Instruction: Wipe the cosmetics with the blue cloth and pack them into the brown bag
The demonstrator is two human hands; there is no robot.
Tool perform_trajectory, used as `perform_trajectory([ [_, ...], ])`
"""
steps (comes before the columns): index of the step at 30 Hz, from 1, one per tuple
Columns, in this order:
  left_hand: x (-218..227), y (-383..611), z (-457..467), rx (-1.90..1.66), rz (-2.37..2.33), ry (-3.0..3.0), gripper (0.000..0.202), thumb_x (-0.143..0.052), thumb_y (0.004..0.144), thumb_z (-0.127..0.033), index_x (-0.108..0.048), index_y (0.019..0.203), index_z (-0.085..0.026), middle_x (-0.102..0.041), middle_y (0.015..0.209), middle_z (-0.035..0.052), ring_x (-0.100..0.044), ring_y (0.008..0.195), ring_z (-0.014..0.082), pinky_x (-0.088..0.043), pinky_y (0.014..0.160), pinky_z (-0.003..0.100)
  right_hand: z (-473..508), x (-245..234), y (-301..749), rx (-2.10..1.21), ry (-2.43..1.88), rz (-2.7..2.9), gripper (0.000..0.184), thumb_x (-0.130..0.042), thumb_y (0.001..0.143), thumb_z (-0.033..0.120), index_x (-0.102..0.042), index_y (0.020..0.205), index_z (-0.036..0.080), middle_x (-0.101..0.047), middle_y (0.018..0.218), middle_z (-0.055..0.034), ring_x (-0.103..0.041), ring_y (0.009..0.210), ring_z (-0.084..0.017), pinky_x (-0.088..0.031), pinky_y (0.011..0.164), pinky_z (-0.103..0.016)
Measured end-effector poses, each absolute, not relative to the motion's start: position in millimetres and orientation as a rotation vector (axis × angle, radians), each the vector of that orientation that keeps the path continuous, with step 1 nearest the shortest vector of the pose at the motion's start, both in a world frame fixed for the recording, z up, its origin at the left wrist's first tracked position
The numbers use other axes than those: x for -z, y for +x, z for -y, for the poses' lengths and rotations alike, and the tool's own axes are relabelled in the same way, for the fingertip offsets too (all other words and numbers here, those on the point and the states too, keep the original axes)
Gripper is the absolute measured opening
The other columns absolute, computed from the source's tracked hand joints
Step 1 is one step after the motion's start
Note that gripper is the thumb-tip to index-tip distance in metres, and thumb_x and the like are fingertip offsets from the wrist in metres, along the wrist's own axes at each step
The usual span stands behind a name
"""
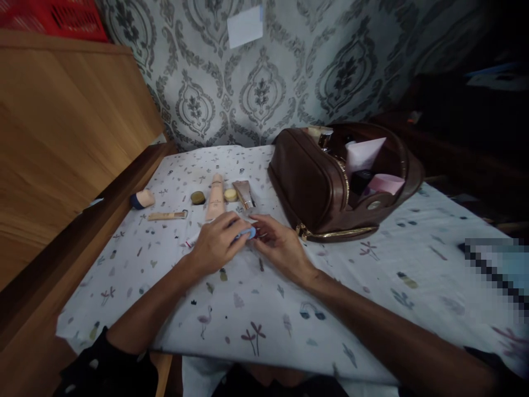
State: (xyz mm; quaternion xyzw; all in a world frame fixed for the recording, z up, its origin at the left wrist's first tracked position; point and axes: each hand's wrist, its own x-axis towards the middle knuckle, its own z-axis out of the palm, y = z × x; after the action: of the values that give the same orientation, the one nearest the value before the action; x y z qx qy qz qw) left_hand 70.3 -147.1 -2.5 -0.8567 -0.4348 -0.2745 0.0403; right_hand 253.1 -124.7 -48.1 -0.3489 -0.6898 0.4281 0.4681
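Note:
My left hand (217,242) and my right hand (280,245) meet on the patterned cloth (256,309), both pinched around a small blue object (248,233). What the object is I cannot make out. Just beyond the hands lie a peach tube (215,196), a bronze tube (244,194), a dark round lid (198,197) and a pale round lid (230,194). An open brown leather toiletry bag (318,187) stands to the right of the hands, with pink and white tubes (366,155) inside it.
A thin beige stick (167,215) and a peach bottle with a blue cap (141,199) lie at the left, near a wooden board (61,143). Patterned wallpaper (264,71) rises behind the table. The right side is dark.

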Motion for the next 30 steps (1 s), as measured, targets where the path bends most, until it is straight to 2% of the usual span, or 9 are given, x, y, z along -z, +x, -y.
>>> perform_trajectory([
  [3, 3.0, 67.2, 145.7, 0.700, 1.397, -2.616, 0.022, -0.046, 0.098, -0.027, -0.066, 0.100, -0.020, -0.064, 0.094, 0.0051, -0.062, 0.086, 0.0180, -0.048, 0.068, 0.027, 125.4, 48.6, 252.8, -1.014, -0.856, 1.722, 0.043, -0.064, 0.079, 0.019, -0.064, 0.122, 0.025, -0.074, 0.097, -0.0022, -0.068, 0.080, -0.017, -0.057, 0.079, -0.032],
  [9, -5.5, 46.7, 134.9, 0.384, 1.687, -2.578, 0.017, -0.050, 0.094, -0.027, -0.067, 0.091, -0.023, -0.064, 0.090, 0.0028, -0.063, 0.083, 0.0202, -0.044, 0.063, 0.028, 124.5, 47.0, 255.0, -0.954, -0.883, 1.743, 0.016, -0.066, 0.082, 0.025, -0.071, 0.097, 0.023, -0.072, 0.093, -0.0040, -0.067, 0.081, -0.018, -0.057, 0.078, -0.032],
  [12, -7.7, 43.6, 133.0, 0.331, 1.734, -2.551, 0.016, -0.051, 0.093, -0.026, -0.066, 0.089, -0.023, -0.064, 0.088, 0.0030, -0.063, 0.084, 0.0215, -0.042, 0.061, 0.028, 123.6, 47.8, 255.6, -1.062, -0.884, 1.688, 0.018, -0.068, 0.080, 0.027, -0.071, 0.098, 0.023, -0.071, 0.097, -0.0050, -0.067, 0.079, -0.017, -0.057, 0.073, -0.031],
  [16, -8.3, 42.9, 133.4, 0.282, 1.725, -2.568, 0.017, -0.050, 0.093, -0.025, -0.066, 0.088, -0.023, -0.064, 0.087, 0.0025, -0.063, 0.082, 0.0209, -0.040, 0.059, 0.028, 122.5, 49.7, 254.1, -1.343, -0.865, 1.524, 0.023, -0.072, 0.077, 0.032, -0.069, 0.098, 0.022, -0.071, 0.092, -0.0040, -0.068, 0.073, -0.017, -0.057, 0.061, -0.029],
  [19, -8.0, 40.7, 133.6, 0.234, 1.716, -2.562, 0.015, -0.051, 0.093, -0.025, -0.066, 0.089, -0.023, -0.065, 0.090, 0.0027, -0.063, 0.085, 0.0216, -0.040, 0.059, 0.028, 121.5, 48.5, 253.7, -1.356, -0.849, 1.505, 0.023, -0.075, 0.075, 0.033, -0.070, 0.095, 0.021, -0.072, 0.091, -0.0036, -0.068, 0.077, -0.017, -0.059, 0.069, -0.031],
  [23, -8.0, 39.5, 134.1, 0.237, 1.699, -2.454, 0.013, -0.052, 0.093, -0.024, -0.065, 0.093, -0.022, -0.065, 0.095, 0.0051, -0.063, 0.088, 0.0232, -0.041, 0.059, 0.029, 120.6, 46.8, 254.8, -1.222, -0.822, 1.604, 0.019, -0.071, 0.082, 0.036, -0.075, 0.092, 0.021, -0.073, 0.095, -0.0058, -0.068, 0.089, -0.020, -0.057, 0.083, -0.035],
  [26, -8.4, 45.7, 137.8, 0.423, 1.665, -2.425, 0.015, -0.051, 0.095, -0.026, -0.063, 0.101, -0.021, -0.065, 0.097, 0.0052, -0.063, 0.085, 0.0213, -0.043, 0.061, 0.028, 121.4, 48.7, 254.9, -1.137, -0.811, 1.653, 0.021, -0.068, 0.085, 0.033, -0.075, 0.101, 0.022, -0.074, 0.098, -0.0064, -0.069, 0.092, -0.020, -0.056, 0.088, -0.036],
  [30, -4.8, 61.8, 147.1, 0.699, 1.456, -2.519, 0.018, -0.047, 0.098, -0.028, -0.063, 0.100, -0.020, -0.065, 0.095, 0.0046, -0.063, 0.088, 0.0184, -0.047, 0.069, 0.027, 122.5, 53.6, 253.9, -1.096, -0.852, 1.681, 0.041, -0.068, 0.082, 0.025, -0.064, 0.123, 0.024, -0.073, 0.095, -0.0039, -0.069, 0.087, -0.019, -0.057, 0.082, -0.034],
])
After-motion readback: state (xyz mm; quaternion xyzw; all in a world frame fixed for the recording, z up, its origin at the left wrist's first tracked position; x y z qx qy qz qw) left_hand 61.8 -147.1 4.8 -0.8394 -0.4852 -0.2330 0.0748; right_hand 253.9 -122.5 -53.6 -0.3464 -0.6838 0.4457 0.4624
